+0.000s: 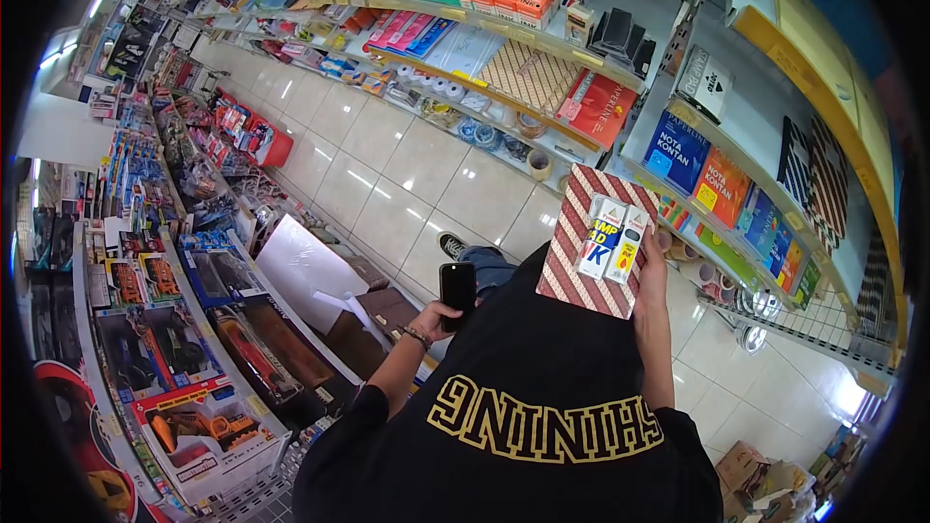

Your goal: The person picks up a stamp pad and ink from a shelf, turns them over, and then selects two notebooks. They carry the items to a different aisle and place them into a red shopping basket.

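Left hand (433, 316): clasps one phone (457, 292)
Right hand (651, 276): grips one striped book (565, 266), two boxes (612, 242), perhaps ink
Floor (407, 184): white shop tiles

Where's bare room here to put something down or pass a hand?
Tiled floor between the toy shelves and the stationery shelves is bare beyond the shoe. Both shelf rows are packed. Left hand holds a phone; right hand a striped book.
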A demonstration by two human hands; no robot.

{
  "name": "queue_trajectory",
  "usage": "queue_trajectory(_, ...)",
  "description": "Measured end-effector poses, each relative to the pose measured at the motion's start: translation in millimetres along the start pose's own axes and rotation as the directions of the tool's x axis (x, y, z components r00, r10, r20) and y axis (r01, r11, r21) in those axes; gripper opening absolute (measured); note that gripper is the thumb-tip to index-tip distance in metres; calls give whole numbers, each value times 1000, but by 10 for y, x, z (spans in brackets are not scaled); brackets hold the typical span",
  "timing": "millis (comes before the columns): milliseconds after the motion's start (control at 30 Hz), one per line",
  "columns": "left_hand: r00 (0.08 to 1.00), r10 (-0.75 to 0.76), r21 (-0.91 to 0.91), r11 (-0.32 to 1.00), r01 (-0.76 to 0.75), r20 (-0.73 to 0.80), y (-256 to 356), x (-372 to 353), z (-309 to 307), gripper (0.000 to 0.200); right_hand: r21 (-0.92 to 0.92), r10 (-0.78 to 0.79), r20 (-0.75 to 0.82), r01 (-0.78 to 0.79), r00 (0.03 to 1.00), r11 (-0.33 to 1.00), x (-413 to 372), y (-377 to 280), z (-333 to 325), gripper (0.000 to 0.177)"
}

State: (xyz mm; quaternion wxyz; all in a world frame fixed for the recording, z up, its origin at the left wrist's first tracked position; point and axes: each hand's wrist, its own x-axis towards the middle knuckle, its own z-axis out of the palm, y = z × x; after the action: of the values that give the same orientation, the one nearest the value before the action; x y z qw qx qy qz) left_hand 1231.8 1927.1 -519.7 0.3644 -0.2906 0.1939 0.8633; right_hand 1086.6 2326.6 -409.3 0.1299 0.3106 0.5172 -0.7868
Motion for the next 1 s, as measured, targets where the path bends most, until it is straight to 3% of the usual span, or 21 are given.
queue_trajectory(133,999,35,-13,999,-35,11,25,-27,30,73,2,-7,0,7,1000,1000,-27,-23,41,61)
queue_trajectory(433,994,-79,-4,997,79,-70,91,-2,-204,46,4,-6,-23,6,1000,1000,-54,-51,70,60)
queue_trajectory(533,994,-104,-15,994,105,36,52,34,-459,42,7,7,-43,-7,999,1000,-56,-44,64,61)
queue_trajectory(633,997,-71,109,991,73,-16,45,19,-386,34,12,-10,-13,10,1000,1000,-43,-28,37,63)
queue_trajectory(700,928,-159,287,922,262,-337,64,3,-273,46,18,18,-33,-18,999,1000,-60,-36,51,63)
queue_trajectory(733,928,-163,293,918,268,-336,41,18,-249,46,24,15,-40,-14,999,1000,-77,-49,73,63)
queue_trajectory(800,938,105,748,635,193,-331,-33,39,-256,67,35,10,-118,-6,993,999,-111,-82,123,52)
queue_trajectory(833,955,-75,843,454,289,-287,72,42,-324,84,53,-6,-86,10,996,999,-104,-77,107,54)
queue_trajectory(867,956,-80,848,444,289,-283,110,11,-245,84,59,-12,-95,18,995,998,-97,-75,96,54)
queue_trajectory(933,928,-297,900,302,314,-224,150,-98,8,83,103,-16,31,13,999,995,-82,-55,61,62)
queue_trajectory(1000,931,-301,911,287,295,-206,111,-51,123,84,117,-78,42,73,996,990,-60,-43,51,60)
